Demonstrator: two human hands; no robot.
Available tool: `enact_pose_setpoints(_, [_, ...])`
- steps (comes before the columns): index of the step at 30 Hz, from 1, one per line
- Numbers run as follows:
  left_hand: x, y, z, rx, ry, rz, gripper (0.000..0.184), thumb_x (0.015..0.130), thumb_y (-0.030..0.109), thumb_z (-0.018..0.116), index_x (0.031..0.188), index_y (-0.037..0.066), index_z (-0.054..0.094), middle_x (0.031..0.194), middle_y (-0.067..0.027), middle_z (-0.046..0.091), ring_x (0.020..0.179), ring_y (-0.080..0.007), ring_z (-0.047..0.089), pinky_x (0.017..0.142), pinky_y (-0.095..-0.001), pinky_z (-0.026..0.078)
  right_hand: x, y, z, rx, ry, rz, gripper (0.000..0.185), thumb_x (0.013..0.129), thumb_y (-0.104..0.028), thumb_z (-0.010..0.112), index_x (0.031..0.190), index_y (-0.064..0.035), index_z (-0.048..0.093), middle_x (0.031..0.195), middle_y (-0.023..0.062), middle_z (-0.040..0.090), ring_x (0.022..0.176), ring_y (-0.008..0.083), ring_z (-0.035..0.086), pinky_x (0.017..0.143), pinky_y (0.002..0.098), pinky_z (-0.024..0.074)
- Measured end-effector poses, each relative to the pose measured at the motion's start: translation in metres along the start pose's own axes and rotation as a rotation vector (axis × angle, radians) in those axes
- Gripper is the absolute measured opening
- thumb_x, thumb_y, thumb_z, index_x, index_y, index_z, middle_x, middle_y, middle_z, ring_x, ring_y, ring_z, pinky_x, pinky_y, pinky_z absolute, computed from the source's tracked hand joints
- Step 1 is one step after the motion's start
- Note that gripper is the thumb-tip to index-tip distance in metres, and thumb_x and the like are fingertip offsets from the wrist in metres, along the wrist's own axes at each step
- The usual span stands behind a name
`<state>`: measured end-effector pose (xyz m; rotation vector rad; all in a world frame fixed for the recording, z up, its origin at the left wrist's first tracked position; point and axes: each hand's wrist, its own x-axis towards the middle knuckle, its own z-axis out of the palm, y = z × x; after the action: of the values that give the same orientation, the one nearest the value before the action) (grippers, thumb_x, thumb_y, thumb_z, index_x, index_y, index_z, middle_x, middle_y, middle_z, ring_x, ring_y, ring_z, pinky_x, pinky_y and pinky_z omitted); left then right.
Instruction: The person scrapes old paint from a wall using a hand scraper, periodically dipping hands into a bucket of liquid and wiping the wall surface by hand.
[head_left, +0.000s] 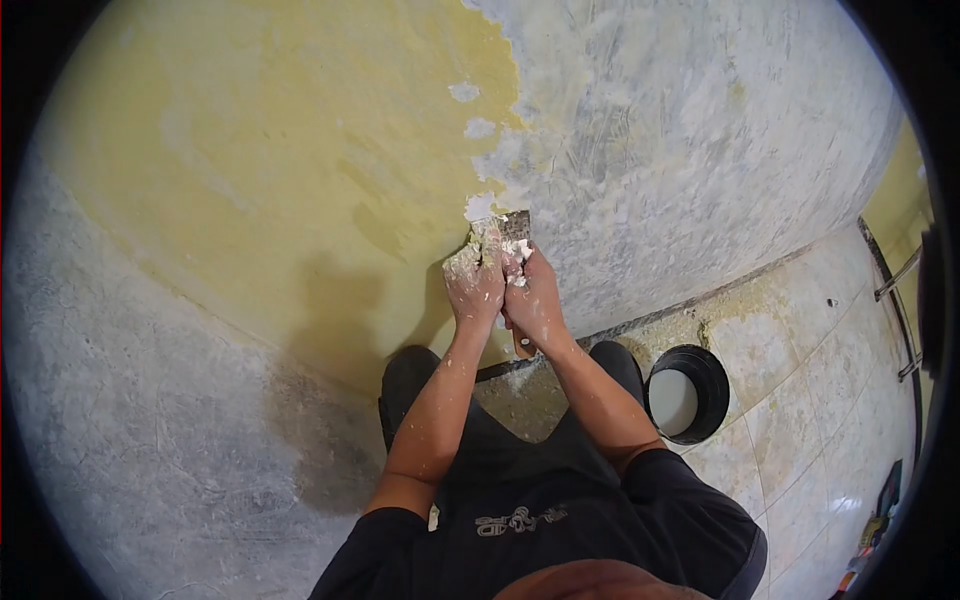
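Observation:
Both of my hands are together at the wall, at the ragged edge between yellow paint point(300, 130) and bare grey plaster point(680, 130). My right hand point(533, 300) is closed round a scraper; its wide, speckled metal blade point(516, 226) points up at the wall and its wooden handle end point(523, 345) shows below the fist. My left hand point(475, 280) is closed beside it, fingers pressed near the blade, dusted with pale flakes; what they grip, if anything, is hidden. White and yellow paint bits cling to both hands. A white patch point(480, 207) lies just above the fingers.
A black bucket point(712, 385) with whitish liquid stands on the tiled floor point(790, 400), right of my knee. Debris lines the wall's foot. Tools point(880, 525) lie at the far lower right, near metal bars point(900, 275) at the right edge.

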<state>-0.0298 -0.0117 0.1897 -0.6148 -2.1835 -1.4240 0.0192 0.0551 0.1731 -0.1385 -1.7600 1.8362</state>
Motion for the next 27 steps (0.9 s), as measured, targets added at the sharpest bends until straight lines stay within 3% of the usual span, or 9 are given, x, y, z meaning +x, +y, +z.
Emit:
enact_pose_setpoints(4, [0.020,0.008,0.000,-0.129,-0.032,-0.091,0.035,0.090,0.029,0.053,0.072,0.000,0.063,0.063,-0.0174,0.061,0.059,-0.0343,0.059,0.059,-0.0421,0.045,0.019,-0.012,-0.005,-0.153,-0.017,-0.097,0.019,0.095,-0.017,0.047,0.104,-0.0010,0.049,0.061,0.0053,0.053,0.037,0.0105,0.046,0.033,0.0258,0.0352])
enact_pose_setpoints(6, [0.024,0.027,-0.008,-0.267,-0.062,-0.210,0.034,0.089,0.027,0.059,0.077,-0.004,0.065,0.062,-0.0093,0.062,0.057,-0.0208,0.055,0.059,-0.0382,0.044,0.019,-0.028,-0.003,0.017,-0.053,-0.052,0.018,0.094,-0.016,0.046,0.104,-0.0004,0.049,0.061,0.0058,0.053,0.037,0.0111,0.046,0.033,0.0263,0.0355])
enact_pose_setpoints(7, [0.019,0.018,-0.003,-0.270,-0.059,-0.209,0.034,0.089,0.027,0.059,0.077,-0.004,0.065,0.062,-0.0093,0.062,0.057,-0.0208,0.055,0.059,-0.0382,0.044,0.016,-0.018,-0.004,0.015,-0.055,-0.055,0.018,0.094,-0.016,0.046,0.104,-0.0004,0.049,0.061,0.0058,0.053,0.037,0.0111,0.046,0.033,0.0263,0.0355])
enact_pose_setpoints(9, [0.009,0.004,0.005,-0.107,0.072,0.063,0.034,0.089,0.028,0.053,0.073,-0.001,0.062,0.063,-0.0201,0.059,0.060,-0.0369,0.058,0.058,-0.0442,0.044,0.009,-0.001,-0.004,-0.155,0.001,-0.104,0.015,0.094,-0.014,0.046,0.099,-0.0002,0.049,0.061,0.0062,0.053,0.037,0.0117,0.047,0.033,0.0267,0.0358])
enact_pose_setpoints(10, [0.005,0.007,0.004,-0.096,0.041,-0.057,0.035,0.089,0.030,0.052,0.074,-0.001,0.063,0.065,-0.0208,0.060,0.061,-0.0374,0.058,0.059,-0.0458,0.043,0.007,-0.001,0.000,-0.066,0.034,-0.080,0.015,0.094,-0.014,0.046,0.097,0.0004,0.048,0.060,0.0063,0.052,0.036,0.0120,0.047,0.033,0.0269,0.0362])
enact_pose_setpoints(13, [0.024,0.021,-0.006,-0.072,-0.089,-0.105,0.036,0.089,0.031,0.052,0.075,-0.001,0.063,0.068,-0.0214,0.061,0.063,-0.0374,0.059,0.061,-0.0463,0.043,0.018,-0.024,-0.005,-0.086,-0.013,-0.024,0.018,0.090,-0.013,0.050,0.101,0.0009,0.052,0.067,0.0176,0.058,0.045,0.0240,0.056,0.044,0.0358,0.0440])
enact_pose_setpoints(23, [0.015,0.016,0.003,-0.068,-0.082,-0.120,0.034,0.090,0.028,0.051,0.075,0.000,0.063,0.072,-0.0198,0.063,0.067,-0.0354,0.061,0.062,-0.0449,0.044,0.011,-0.015,-0.009,-0.074,0.023,-0.049,0.016,0.090,-0.011,0.049,0.097,0.0028,0.048,0.064,0.0145,0.055,0.039,0.0199,0.052,0.038,0.0340,0.0414])
enact_pose_setpoints(25, [0.024,0.019,0.005,0.052,-0.041,0.061,0.032,0.090,0.027,0.051,0.077,0.001,0.064,0.071,-0.0192,0.063,0.065,-0.0354,0.061,0.060,-0.0441,0.044,0.019,-0.042,-0.009,-0.016,-0.031,0.025,0.019,0.089,-0.010,0.046,0.103,0.0029,0.049,0.068,0.0166,0.057,0.044,0.0220,0.055,0.041,0.0353,0.0436])
enact_pose_setpoints(27, [0.028,0.040,-0.001,-0.235,-0.084,-0.204,0.037,0.088,0.034,0.056,0.079,-0.001,0.063,0.065,-0.0152,0.060,0.062,-0.0283,0.058,0.063,-0.0391,0.043,0.017,-0.054,-0.014,-0.031,-0.062,0.087,0.021,0.089,-0.010,0.046,0.105,0.0030,0.050,0.073,0.0193,0.059,0.052,0.0254,0.059,0.047,0.0373,0.0464])
